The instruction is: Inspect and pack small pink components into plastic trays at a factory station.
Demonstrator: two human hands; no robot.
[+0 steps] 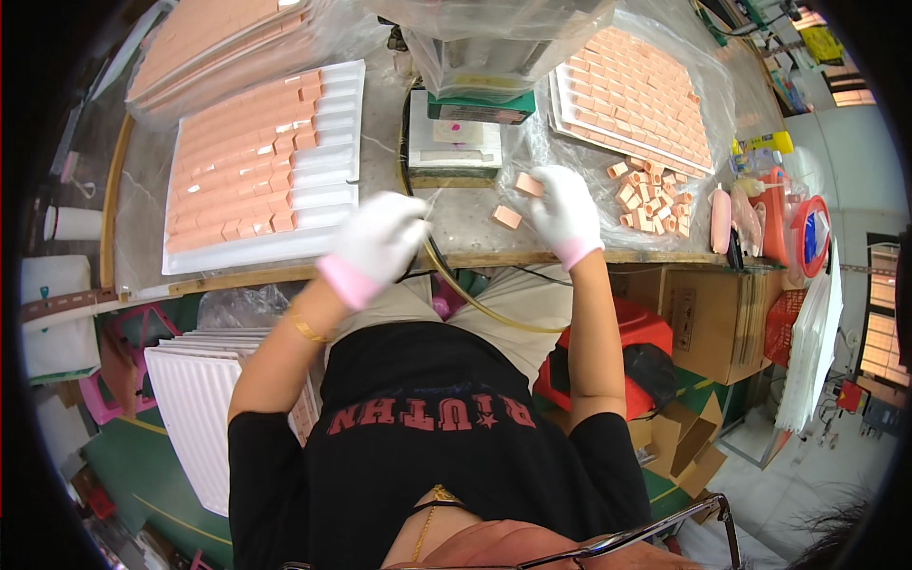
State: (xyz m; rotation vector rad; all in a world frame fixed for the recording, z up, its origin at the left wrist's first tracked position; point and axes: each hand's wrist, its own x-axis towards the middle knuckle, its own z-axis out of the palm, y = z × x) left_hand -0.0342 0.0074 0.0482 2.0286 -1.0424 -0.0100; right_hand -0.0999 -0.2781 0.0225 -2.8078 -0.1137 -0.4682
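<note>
My right hand (567, 214), in a white glove with a pink cuff, pinches a small peach rectangular piece (527, 185) above the table. A second peach piece (506, 218) lies on the tabletop just left of that hand. My left hand (380, 237), gloved the same way, is closed with its fingertips together near the table's front edge; what is in them, if anything, is too small and blurred to make out. Between the hands and farther back sits a white-topped boxy device (456, 161). Left of my left hand lies a white ribbed tray (328, 171), partly filled with rows of peach pieces.
Loose hollow peach pieces (654, 199) form a pile at the right, below a full tray (632, 95) on plastic film. Stacked filled trays (218, 47) stand at the back left. A yellowish hose (456, 290) hangs over the front edge. Red containers (774, 214) stand at the far right.
</note>
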